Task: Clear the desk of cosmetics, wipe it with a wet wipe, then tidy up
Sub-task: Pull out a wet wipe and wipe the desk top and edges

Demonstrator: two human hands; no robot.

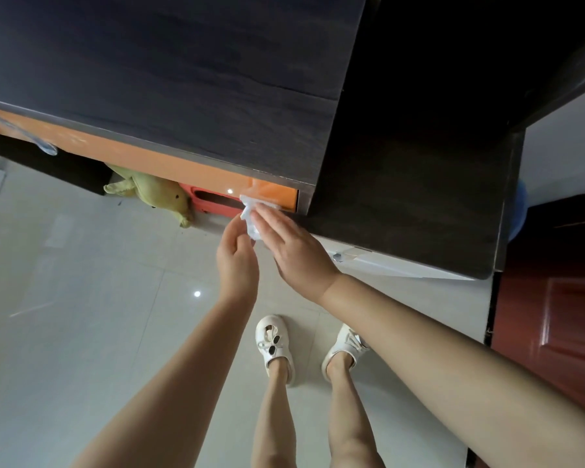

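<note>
Both hands meet in front of the dark worktop (183, 79), just below its front edge. The left hand (237, 261) has curled fingers and seems to pinch the lower part of the white wipe (250, 217), though the fingertips are hidden. The right hand (294, 251) lies with straight fingers against the wipe. The wipe is crumpled between them, near the orange drawer front (274, 194). A yellow plush toy (152, 194) lies on the floor (81, 298) under the worktop.

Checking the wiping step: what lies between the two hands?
In the head view, the crumpled white wet wipe lies between the left hand and right hand.
</note>
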